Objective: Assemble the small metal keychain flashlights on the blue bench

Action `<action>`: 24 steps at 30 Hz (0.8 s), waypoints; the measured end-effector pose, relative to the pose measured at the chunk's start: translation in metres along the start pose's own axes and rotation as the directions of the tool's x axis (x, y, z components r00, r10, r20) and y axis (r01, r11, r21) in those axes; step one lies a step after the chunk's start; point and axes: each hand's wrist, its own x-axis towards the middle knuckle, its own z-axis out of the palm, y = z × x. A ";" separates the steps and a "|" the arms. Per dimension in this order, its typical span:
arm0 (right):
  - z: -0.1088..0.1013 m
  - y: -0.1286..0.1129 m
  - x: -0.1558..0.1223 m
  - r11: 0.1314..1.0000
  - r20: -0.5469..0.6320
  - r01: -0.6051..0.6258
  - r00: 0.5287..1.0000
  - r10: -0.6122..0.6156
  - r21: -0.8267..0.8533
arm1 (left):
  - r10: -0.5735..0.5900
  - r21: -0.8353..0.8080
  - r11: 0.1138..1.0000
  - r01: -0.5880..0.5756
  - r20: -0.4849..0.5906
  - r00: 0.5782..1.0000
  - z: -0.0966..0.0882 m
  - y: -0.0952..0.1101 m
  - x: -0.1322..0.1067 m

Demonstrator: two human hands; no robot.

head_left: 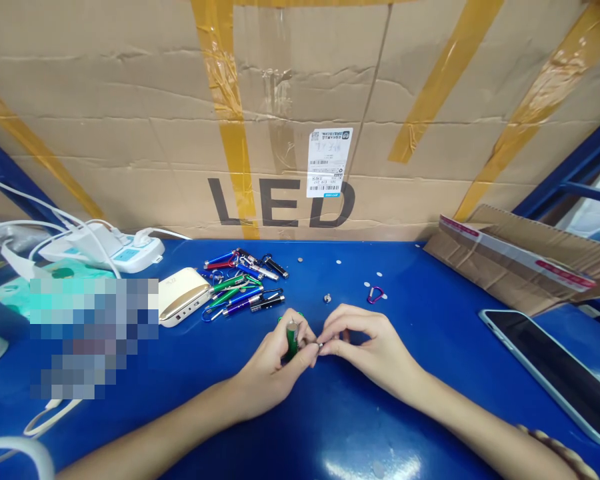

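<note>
My left hand (275,363) is closed around a small green metal flashlight (292,339), its round end facing up. The fingers hide most of its body. My right hand (363,340) meets the left at the fingertips, its thumb and index finger pinched on a tiny metallic part (320,345) too small to name. Beyond the hands lies a pile of mini keychain flashlights (245,279) in red, blue, green, purple and black, some with carabiner clips. A small silver metal piece (327,298) and a purple-red carabiner (375,294) rest on the blue table (220,440).
A cream power bank (184,297) sits left of the pile, with a white power strip (105,249) and cables behind it. At the right are a phone (555,373) and an open cardboard piece (525,257). A large carton (155,133) walls off the back.
</note>
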 end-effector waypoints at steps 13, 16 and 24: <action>0.014 -0.008 -0.008 0.998 -0.035 0.034 0.999 -0.032 0.050 | -0.091 0.569 0.820 0.066 0.017 0.996 0.010 -0.003 -0.005; 0.010 -0.005 -0.007 0.999 0.045 -0.042 0.998 0.041 0.030 | -0.105 0.704 0.708 0.061 0.020 0.994 0.010 -0.003 -0.005; -0.006 -0.012 -0.009 0.914 0.488 0.202 0.873 -0.004 -0.353 | -0.242 0.920 0.389 -0.046 0.151 0.959 0.014 0.007 -0.008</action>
